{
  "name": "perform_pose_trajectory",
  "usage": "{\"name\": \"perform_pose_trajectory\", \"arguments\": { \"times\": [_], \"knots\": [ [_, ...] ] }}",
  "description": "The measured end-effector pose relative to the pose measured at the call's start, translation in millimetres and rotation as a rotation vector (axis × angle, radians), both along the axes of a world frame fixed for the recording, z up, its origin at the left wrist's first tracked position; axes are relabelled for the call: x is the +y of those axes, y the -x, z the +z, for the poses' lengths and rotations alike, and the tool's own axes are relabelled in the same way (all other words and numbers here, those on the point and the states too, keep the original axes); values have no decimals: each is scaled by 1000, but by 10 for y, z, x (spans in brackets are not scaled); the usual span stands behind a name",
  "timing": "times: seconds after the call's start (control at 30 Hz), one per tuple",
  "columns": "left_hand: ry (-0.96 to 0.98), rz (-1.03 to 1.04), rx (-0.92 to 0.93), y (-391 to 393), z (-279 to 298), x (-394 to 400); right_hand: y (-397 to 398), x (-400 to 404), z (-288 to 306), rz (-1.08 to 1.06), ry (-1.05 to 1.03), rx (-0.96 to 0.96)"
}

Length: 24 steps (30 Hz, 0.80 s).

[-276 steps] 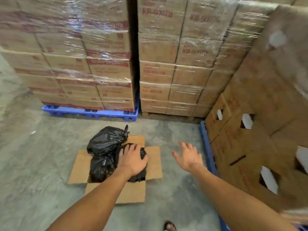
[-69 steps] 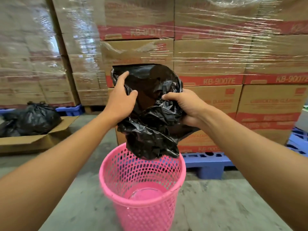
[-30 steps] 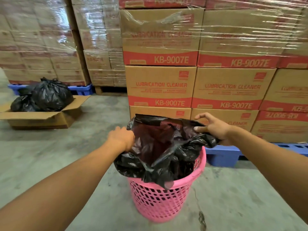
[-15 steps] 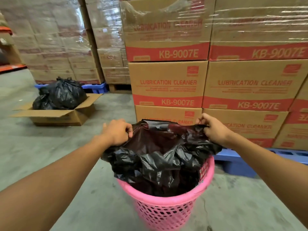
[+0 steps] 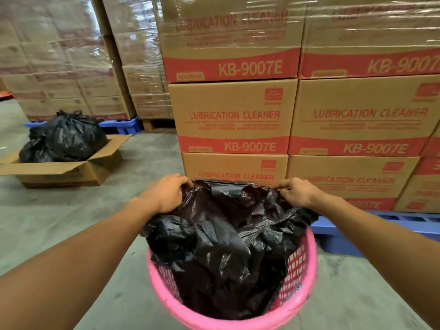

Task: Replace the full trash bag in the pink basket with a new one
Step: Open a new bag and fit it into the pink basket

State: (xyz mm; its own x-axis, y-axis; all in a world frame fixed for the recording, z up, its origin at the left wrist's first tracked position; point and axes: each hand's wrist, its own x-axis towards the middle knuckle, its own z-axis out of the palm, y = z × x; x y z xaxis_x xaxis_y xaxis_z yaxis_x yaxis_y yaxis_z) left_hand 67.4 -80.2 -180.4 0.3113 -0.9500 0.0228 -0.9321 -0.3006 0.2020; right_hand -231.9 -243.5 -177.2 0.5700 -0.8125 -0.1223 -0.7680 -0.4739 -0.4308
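The pink mesh basket [image 5: 298, 265] stands on the concrete floor right below me. A new black trash bag [image 5: 226, 246] hangs inside it, crumpled, its mouth held above the rim. My left hand [image 5: 166, 194] grips the bag's left top edge. My right hand [image 5: 296, 191] pinches the right top edge. Between the two hands the far edge of the bag is stretched taut. The near rim of the basket is bare; the bag drapes over the left rim. The full tied black bags [image 5: 69, 136] sit in an open cardboard box [image 5: 78, 172] at far left.
Stacked shrink-wrapped cartons marked "Lubrication Cleaner KB-9007E" [image 5: 233, 115] rise just behind the basket on a blue pallet [image 5: 338, 236]. More wrapped carton stacks [image 5: 59, 55] stand at back left. Concrete floor [image 5: 83, 210] lies between the basket and the cardboard box.
The new bag went from held up over the basket to lowered inside it. Over the last second my hands have spread its mouth wider and the view has closed in on the basket.
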Motion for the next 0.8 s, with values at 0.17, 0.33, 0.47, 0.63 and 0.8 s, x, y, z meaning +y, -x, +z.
{"name": "perform_pose_trajectory", "arguments": {
  "times": [0.17, 0.33, 0.47, 0.63, 0.8],
  "knots": [
    [44, 24, 67, -118, -123, -230, -69, -125, -117, -44, 28, -68],
    [-25, 46, 178, -209, -206, -368, -112, -289, -317, -201, 42, -341],
    [-82, 67, 354, -150, -222, -318, -110, -314, -390, -227, -25, -323],
    [-32, 138, 658, -150, -266, -63, 88, -227, -394, -244, -313, -351],
    [152, 135, 834, -163, -352, 272, 416, 23, -398, -409, -757, -436]
  ]
}}
